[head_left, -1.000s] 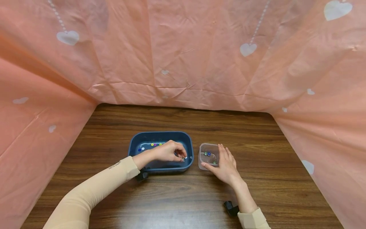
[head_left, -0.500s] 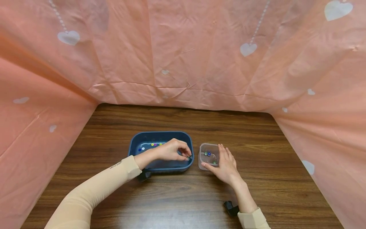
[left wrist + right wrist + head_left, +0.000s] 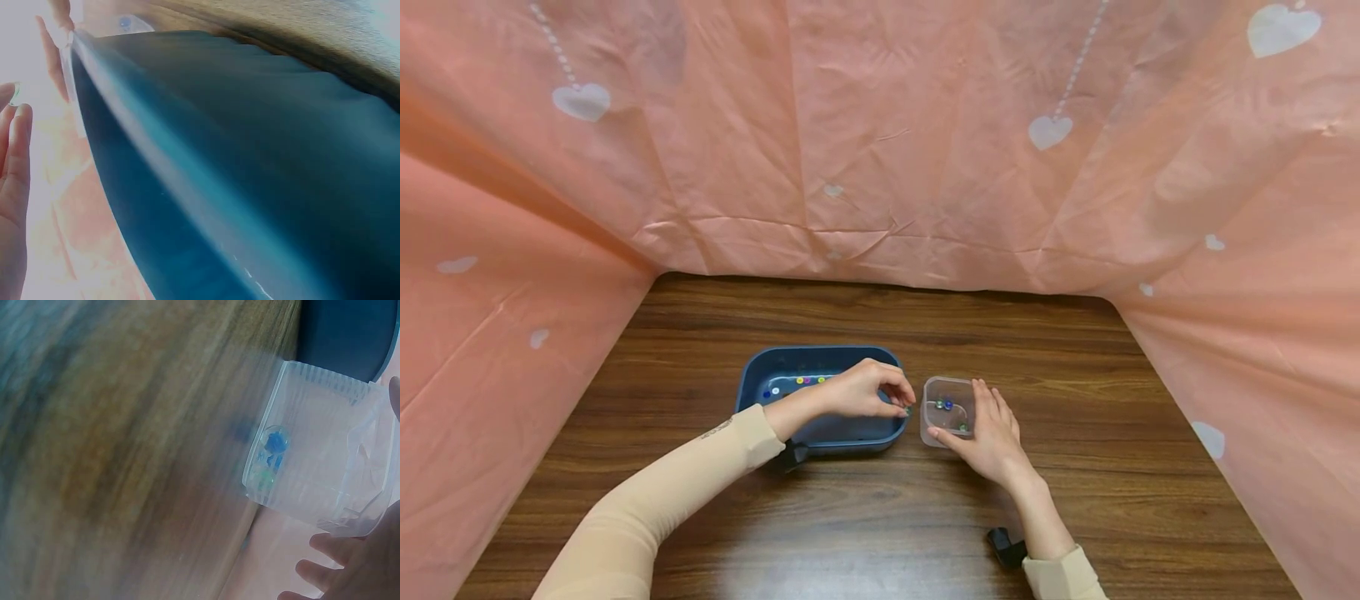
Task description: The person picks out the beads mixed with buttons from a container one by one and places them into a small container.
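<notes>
In the head view my left hand [image 3: 867,390] is over the right rim of a dark blue tub [image 3: 820,442]. Between thumb and fingertips it pinches a small clear, greenish marble [image 3: 15,94]. My right hand [image 3: 995,437] holds a clear square plastic container [image 3: 950,432], thumb at the near side and fingers along the right side. Inside the container lie a blue marble [image 3: 275,442] and greenish ones [image 3: 266,480]. Small coloured round pieces, including a yellow one [image 3: 800,381] and a white one [image 3: 776,391], lie in the tub; my left forearm hides part of its floor.
Both containers stand on a brown wood-grain table [image 3: 1037,350], with a narrow gap between them. Pink curtain [image 3: 880,167] with white hearts encloses the back and sides. Black wrist mounts [image 3: 1006,547] hang at the wrists.
My left hand has moved right, from inside the tub to above its right rim, carrying the marble. The right hand and clear container have stayed in place.
</notes>
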`<state>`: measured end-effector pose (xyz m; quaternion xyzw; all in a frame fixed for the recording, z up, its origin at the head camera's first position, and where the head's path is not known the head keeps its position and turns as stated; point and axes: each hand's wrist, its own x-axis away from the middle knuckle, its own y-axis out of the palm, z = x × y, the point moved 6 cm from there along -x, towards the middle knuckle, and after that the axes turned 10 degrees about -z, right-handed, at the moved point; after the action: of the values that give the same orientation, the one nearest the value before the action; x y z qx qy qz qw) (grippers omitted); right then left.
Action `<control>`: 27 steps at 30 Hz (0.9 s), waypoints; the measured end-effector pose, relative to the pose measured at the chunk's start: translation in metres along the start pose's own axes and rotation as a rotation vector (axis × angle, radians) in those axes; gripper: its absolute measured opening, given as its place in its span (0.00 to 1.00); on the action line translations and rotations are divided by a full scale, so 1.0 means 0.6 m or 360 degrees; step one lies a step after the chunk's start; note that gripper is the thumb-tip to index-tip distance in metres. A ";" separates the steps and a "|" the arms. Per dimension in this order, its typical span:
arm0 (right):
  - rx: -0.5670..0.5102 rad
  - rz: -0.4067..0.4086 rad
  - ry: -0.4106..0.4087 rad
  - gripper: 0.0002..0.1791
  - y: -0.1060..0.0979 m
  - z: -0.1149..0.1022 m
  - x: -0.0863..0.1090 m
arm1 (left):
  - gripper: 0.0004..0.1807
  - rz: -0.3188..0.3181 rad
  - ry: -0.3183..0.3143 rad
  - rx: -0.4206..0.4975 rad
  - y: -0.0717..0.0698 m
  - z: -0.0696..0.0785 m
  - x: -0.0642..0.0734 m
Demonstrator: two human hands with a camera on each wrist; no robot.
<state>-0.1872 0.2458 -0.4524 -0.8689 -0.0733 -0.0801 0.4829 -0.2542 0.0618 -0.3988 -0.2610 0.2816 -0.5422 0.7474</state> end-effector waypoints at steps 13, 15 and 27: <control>-0.0006 0.0004 -0.0005 0.61 0.000 -0.001 -0.001 | 0.08 0.0003 -0.0008 -0.0029 -0.005 0.008 -0.018; -0.0006 0.0007 -0.0009 0.61 0.000 -0.001 -0.001 | 0.09 0.0013 -0.0010 -0.0026 -0.006 0.008 -0.020; -0.0009 0.0005 -0.0007 0.61 0.000 -0.002 -0.001 | 0.08 0.0084 0.0087 -0.0015 -0.013 0.009 -0.035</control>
<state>-0.1876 0.2449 -0.4521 -0.8706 -0.0728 -0.0776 0.4803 -0.2608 0.0803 -0.3865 -0.2420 0.3115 -0.5278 0.7522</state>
